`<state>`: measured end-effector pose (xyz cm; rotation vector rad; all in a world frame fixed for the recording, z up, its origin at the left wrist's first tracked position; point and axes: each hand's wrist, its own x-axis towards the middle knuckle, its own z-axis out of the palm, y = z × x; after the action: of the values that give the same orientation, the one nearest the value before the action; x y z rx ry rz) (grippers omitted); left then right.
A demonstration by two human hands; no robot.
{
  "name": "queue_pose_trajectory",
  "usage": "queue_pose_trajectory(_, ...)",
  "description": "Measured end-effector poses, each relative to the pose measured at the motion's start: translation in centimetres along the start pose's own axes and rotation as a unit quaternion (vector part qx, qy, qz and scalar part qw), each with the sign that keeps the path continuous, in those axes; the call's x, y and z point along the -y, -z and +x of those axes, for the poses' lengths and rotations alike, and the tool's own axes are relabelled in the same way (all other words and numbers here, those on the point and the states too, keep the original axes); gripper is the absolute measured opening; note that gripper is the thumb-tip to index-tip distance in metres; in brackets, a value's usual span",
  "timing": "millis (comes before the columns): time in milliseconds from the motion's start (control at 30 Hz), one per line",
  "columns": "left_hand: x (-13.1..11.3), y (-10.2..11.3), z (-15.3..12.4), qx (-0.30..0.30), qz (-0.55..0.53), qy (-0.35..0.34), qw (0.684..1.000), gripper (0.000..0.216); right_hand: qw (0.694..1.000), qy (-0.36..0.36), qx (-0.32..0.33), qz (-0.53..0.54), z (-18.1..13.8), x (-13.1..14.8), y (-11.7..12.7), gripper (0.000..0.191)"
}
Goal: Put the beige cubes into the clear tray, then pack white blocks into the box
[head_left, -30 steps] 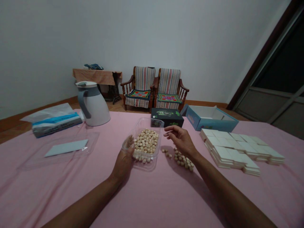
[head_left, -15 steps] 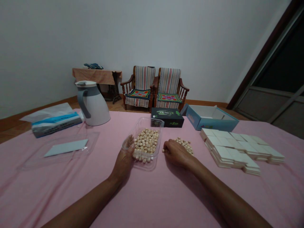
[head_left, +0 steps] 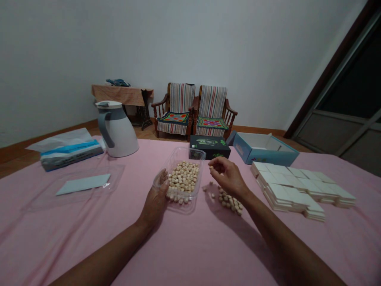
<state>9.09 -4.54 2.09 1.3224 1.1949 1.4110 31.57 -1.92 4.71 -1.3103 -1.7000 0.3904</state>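
My left hand (head_left: 155,198) grips the left side of a clear plastic container (head_left: 199,165), its thumb near the front rim. Many small, tan, round pieces (head_left: 183,174), like beads or chickpeas, fill the bottom of it. To the right of the container, my right hand (head_left: 228,174) is raised above the cloth and pinches one such tan round piece (head_left: 211,168) between thumb and fingertips. Below that hand lies a loose pile of the same round pieces (head_left: 230,202), with a few scattered singly on its left.
Stacks of cream square tiles (head_left: 285,180) lie at right, behind them a blue open box (head_left: 264,153) and a black box (head_left: 210,147). At left stand a white jug (head_left: 123,135), a tissue pack (head_left: 71,153) and a clear lid (head_left: 117,174) with a pale strip. Pink cloth (head_left: 178,254) covers the table.
My right hand has lifted from the pile and moved up, with a round piece in its fingertips. Several pieces lie more spread out. My left hand stays on the container.
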Motion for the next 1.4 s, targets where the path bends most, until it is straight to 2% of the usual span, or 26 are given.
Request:
queue_pose_trajectory(133,-0.1,0.1,0.0,0.008,0.002,0.0,1.0,0.043,0.986,-0.039,0.021,0.162,-0.1,0.6,-0.9,0.022)
queue_pose_trajectory(233,0.1,0.1,0.1,0.007,-0.001,0.006,1.0,0.045,0.984,-0.06,-0.001,0.17,0.1,0.2,-0.8,0.019)
queue_pose_trajectory(333,0.6,0.0,0.2,0.0,-0.013,0.006,1.0,0.047,0.998,-0.032,-0.023,0.044,0.2,-1.4,-0.4,0.017)
queue_pose_trajectory(400,0.8,-0.1,0.2,-0.004,-0.018,0.002,1.0,0.048,0.997,-0.004,0.01,-0.077,0.0,-2.8,-0.3,0.023)
queue_pose_trajectory(500,0.9,-0.1,0.3,-0.004,-0.029,0.006,1.0,0.049,0.968,0.017,0.109,-0.223,-0.4,-4.3,-0.7,0.03)
queue_pose_trajectory(567,0.8,-0.1,0.3,0.001,-0.036,0.011,0.999,0.05,0.942,0.013,0.169,-0.29,-0.7,-4.5,-1.2,0.027)
queue_pose_trajectory(633,0.6,-0.1,0.2,0.008,-0.031,0.014,0.999,0.049,0.922,0.003,0.203,-0.33,-0.9,-4.2,-1.6,0.024)
queue_pose_trajectory(700,0.6,-0.2,0.2,0.01,-0.029,0.016,0.999,0.049,0.914,-0.004,0.21,-0.348,-0.9,-3.9,-1.7,0.023)
queue_pose_trajectory(767,0.8,-0.2,0.2,0.004,-0.038,0.021,0.999,0.05,0.921,-0.003,0.192,-0.339,-0.9,-3.9,-1.7,0.024)
queue_pose_trajectory(833,1.0,-0.2,0.2,0.001,-0.044,0.026,0.999,0.052,0.945,0.004,0.141,-0.296,-0.8,-3.9,-1.4,0.024)
queue_pose_trajectory(933,1.1,-0.1,0.3,0.005,-0.037,0.024,0.999,0.052,0.985,0.02,0.035,-0.169,-0.4,-3.5,-1.0,0.022)
queue_pose_trajectory(1000,0.8,0.1,0.3,0.01,-0.015,0.017,1.0,0.05,0.997,0.021,-0.004,-0.069,-0.1,-2.8,-0.8,0.018)
queue_pose_trajectory(1067,0.4,0.2,0.2,0.016,0.013,0.0,1.0,0.048,0.999,0.008,-0.007,0.045,0.1,-1.8,-0.8,0.019)
queue_pose_trajectory(1133,0.3,0.1,0.2,0.021,0.025,-0.016,0.999,0.047,0.988,-0.015,0.004,0.153,0.3,-0.9,-0.9,0.024)
queue_pose_trajectory(1200,0.3,0.0,0.2,0.019,0.015,-0.011,1.0,0.048,0.977,-0.04,0.004,0.21,0.3,-0.3,-0.8,0.027)
queue_pose_trajectory(1300,0.6,-0.1,0.2,0.004,-0.015,0.013,1.0,0.05,0.984,-0.063,-0.007,0.164,0.3,-0.6,-0.5,0.021)
queue_pose_trajectory(1400,0.5,-0.1,0.1,-0.002,-0.022,0.013,1.0,0.048,0.998,-0.034,0.049,0.018,0.0,-1.8,-0.6,0.017)
